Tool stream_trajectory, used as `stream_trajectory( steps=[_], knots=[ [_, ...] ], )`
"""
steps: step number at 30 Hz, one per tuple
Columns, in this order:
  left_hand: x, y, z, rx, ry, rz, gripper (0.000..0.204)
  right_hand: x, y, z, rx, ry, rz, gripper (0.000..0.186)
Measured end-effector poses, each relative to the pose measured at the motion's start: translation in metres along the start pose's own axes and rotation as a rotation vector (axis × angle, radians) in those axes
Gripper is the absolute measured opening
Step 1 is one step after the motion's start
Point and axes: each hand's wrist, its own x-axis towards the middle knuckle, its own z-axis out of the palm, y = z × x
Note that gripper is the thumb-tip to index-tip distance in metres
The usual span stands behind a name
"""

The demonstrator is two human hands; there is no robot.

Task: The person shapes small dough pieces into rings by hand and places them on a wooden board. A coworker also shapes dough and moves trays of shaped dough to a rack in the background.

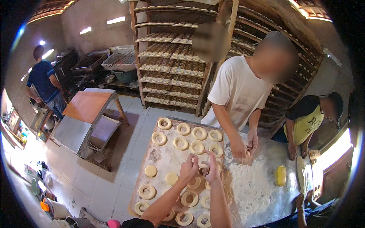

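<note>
Can't make out the head (275,57) of the white-shirted co-worker (236,81), smeared to a blur! Spotting only part of a dough ring (203,202) under the right forearm (220,201), cut off below. Can't trace the dough piece (204,166) fully, finger-covered between left hand (189,167) and right hand (212,170).

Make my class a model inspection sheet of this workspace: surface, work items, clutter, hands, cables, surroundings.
Surface: floured board beside a metal tabletop dusted with flour.
Work items: dough rings spread over the board; at least two rounds without holes, one a dough disc near the left edge.
Clutter: yellow block on the metal; its kind is unclear.
Hands: left hand and right hand close together above the board, a dough piece between them; exact grip unclear.
Cables: nothing seen.
Surroundings: rack of dough rings behind; co-worker in white across the table; two more people, left and right.
</note>
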Motion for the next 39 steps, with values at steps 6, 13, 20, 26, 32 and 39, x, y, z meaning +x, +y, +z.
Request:
stream_trajectory(
  steps=[6, 13, 20, 26, 32, 39],
  knots=[
    [0.057, -0.002, 0.002, 0.393, -0.014, 0.136, 0.049, 0.052, -0.009, 0.009, -0.775, 0.463, -0.301, 0.068],
    [0.041, -0.005, -0.019, 0.975, -0.077, 0.076, 0.07, 0.03, -0.012, 0.008, -1.675, 0.443, -0.052, 0.087],
    [0.022, -0.045, -0.077, 0.966, 0.071, 0.291, 0.062, -0.008, 0.017, 0.057, -1.666, 0.168, -0.149, 0.059],
    [-0.062, -0.081, -0.169, 1.043, 0.27, 0.105, 0.037, -0.046, 0.088, 0.105, -1.844, 0.017, -0.467, 0.037],
    [-0.067, -0.036, -0.167, 1.013, -0.097, 0.109, 0.033, -0.046, 0.073, 0.091, -1.121, -0.408, -0.276, 0.039],
    [-0.084, 0.024, 0.029, 0.429, -0.54, 0.143, 0.038, -0.135, -0.024, -0.13, -0.919, 0.315, -0.209, 0.041]
  ],
)
